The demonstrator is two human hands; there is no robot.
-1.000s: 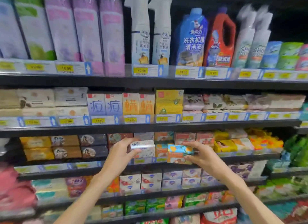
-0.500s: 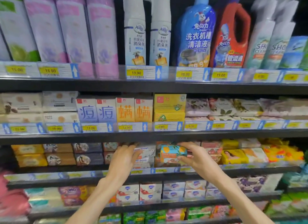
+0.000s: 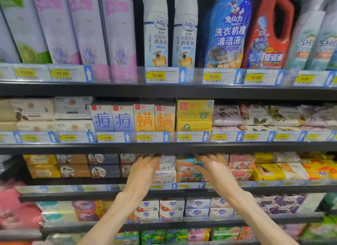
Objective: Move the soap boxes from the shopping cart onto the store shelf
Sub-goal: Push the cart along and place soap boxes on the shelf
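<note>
My left hand (image 3: pixel 144 170) reaches into the third shelf (image 3: pixel 73 194) and holds a white soap box (image 3: pixel 167 162) at its left end. That box lies on top of another white soap box (image 3: pixel 165 176). My right hand (image 3: pixel 214 172) grips a teal and orange soap box (image 3: pixel 185 164), thumb on its front and fingers over its top. This box rests on a matching box (image 3: pixel 187 177) below. Both sets of fingertips are partly hidden under the shelf board above. The shopping cart is out of view.
Brown and dark soap boxes (image 3: pixel 73 166) fill the shelf left of my hands; pink (image 3: pixel 240 164) and yellow packs (image 3: pixel 268 172) lie to the right. The shelf above (image 3: pixel 164 147) hangs low over the stacks. Bottles (image 3: pixel 228 31) stand on the top shelf.
Both hands have pushed forward and up into the third shelf, carrying the white box and the teal box from in front of the shelf onto the stacks inside it.
</note>
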